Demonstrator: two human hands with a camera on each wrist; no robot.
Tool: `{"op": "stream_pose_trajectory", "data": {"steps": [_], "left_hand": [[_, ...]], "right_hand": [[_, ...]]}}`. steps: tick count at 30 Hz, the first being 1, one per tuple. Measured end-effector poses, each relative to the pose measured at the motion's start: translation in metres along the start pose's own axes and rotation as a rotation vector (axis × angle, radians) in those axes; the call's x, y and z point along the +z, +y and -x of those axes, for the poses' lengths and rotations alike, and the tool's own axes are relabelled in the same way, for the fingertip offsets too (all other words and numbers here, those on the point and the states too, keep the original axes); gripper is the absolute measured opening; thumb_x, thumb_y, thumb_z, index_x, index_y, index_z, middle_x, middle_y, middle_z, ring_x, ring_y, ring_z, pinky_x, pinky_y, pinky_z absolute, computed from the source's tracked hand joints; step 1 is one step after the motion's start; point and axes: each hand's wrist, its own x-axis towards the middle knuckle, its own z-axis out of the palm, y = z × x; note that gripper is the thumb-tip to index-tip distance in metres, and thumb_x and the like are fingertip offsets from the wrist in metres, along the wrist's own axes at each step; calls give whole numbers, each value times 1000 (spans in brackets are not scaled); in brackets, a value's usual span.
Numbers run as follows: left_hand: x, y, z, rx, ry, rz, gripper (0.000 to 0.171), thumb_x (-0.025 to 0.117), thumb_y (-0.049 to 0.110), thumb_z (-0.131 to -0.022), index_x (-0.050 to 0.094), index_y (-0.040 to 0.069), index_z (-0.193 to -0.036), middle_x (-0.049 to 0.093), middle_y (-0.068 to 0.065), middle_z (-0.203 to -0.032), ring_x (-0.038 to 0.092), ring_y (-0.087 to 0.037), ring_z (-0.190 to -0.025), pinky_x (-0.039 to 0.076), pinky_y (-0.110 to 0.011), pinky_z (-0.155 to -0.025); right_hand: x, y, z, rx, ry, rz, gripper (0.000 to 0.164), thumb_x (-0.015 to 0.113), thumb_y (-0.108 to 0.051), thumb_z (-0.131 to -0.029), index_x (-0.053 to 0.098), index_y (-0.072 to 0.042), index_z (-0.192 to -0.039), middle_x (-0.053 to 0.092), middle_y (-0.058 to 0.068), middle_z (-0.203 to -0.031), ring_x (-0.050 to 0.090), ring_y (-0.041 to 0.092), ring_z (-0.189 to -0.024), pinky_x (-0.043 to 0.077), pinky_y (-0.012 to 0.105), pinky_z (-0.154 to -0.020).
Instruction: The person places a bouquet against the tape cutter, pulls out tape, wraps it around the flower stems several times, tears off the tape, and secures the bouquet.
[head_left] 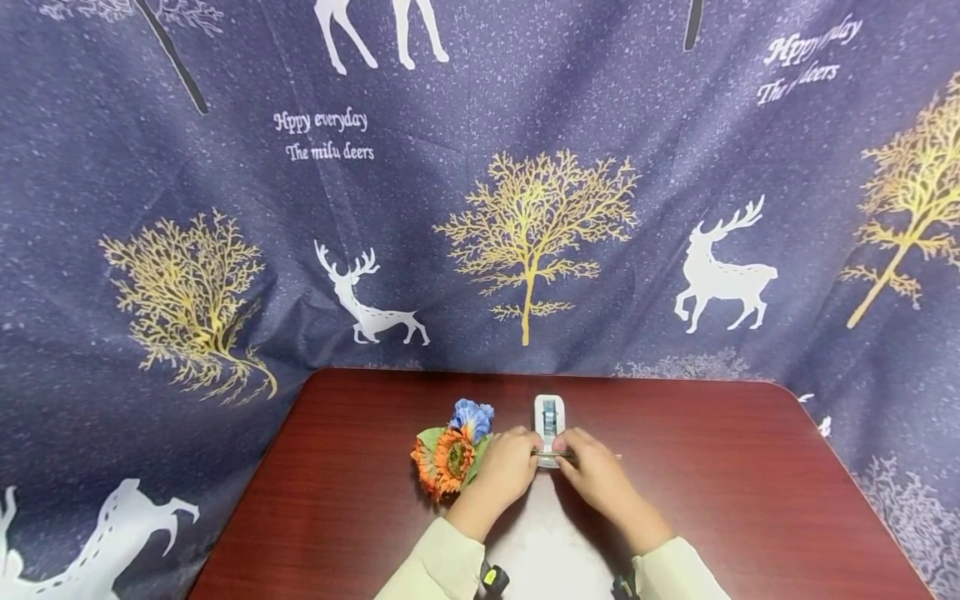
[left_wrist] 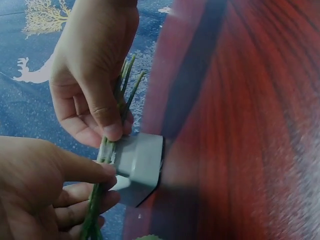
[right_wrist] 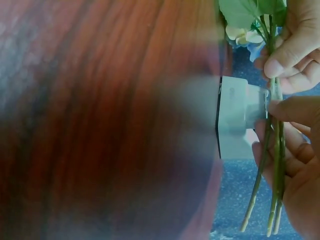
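A small bunch of flowers, with an orange bloom (head_left: 454, 457) and a blue bloom (head_left: 472, 417), lies sideways with its heads to the left. My left hand (head_left: 512, 462) pinches the green stems (right_wrist: 276, 190) on the side nearer the blooms. Closer to the bare stem ends, my right hand (head_left: 595, 468) pinches the same bunch between thumb and fingers. Between the two thumbs, a strip of clear tape (right_wrist: 276, 90) lies along the stems. Just beyond the hands stands a white tape dispenser (head_left: 550, 417), overlapped by the fingers at its near end.
The dark red wooden table (head_left: 360, 517) carries all of this. Behind its far edge hangs a blue cloth (head_left: 420, 167) printed with deer and golden trees. A green leaf (right_wrist: 240, 12) spreads beside the left hand in the right wrist view.
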Motion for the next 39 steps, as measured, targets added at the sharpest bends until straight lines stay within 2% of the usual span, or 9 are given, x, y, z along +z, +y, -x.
{"op": "stream_pose_trajectory", "data": {"steps": [6, 11, 18, 27, 39], "left_hand": [[4, 2, 2, -21, 28, 53, 11, 76, 17, -83, 71, 22, -91, 77, 4, -92, 70, -17, -86, 48, -31, -76], [6, 2, 4, -38, 40, 92, 11, 76, 16, -83, 71, 22, -90, 78, 4, -92, 70, -17, -84, 46, -29, -74], [8, 2, 6, -21, 80, 110, 12, 78, 15, -82, 71, 20, -89, 77, 4, -88, 71, -18, -79, 42, -25, -68], [5, 5, 11, -43, 86, 141, 12, 78, 13, -82, 70, 18, -89, 77, 3, -85, 69, -18, -77, 41, -26, -72], [3, 6, 16, -32, 76, 133, 12, 77, 15, -84, 69, 19, -92, 78, 2, -88, 70, -16, -82, 43, -27, -77]], "right_hand": [[-1, 0, 0, 20, -20, -25, 25, 80, -2, -79, 63, -18, -88, 65, -5, -89, 68, 18, -86, 58, 39, -81], [-2, 0, 0, 28, -26, -15, 24, 80, -3, -80, 63, -19, -88, 66, -5, -89, 68, 18, -86, 58, 39, -81], [-4, 0, 1, 14, -21, -42, 24, 80, -1, -79, 65, -18, -87, 65, -7, -88, 67, 14, -85, 57, 35, -81], [-5, 1, 4, -17, -22, -67, 25, 79, -1, -79, 65, -19, -87, 64, -10, -87, 68, 13, -84, 58, 32, -80], [-3, 0, 9, -26, -8, -72, 23, 81, -2, -78, 67, -17, -89, 65, -9, -89, 68, 12, -86, 59, 33, -81]]}}
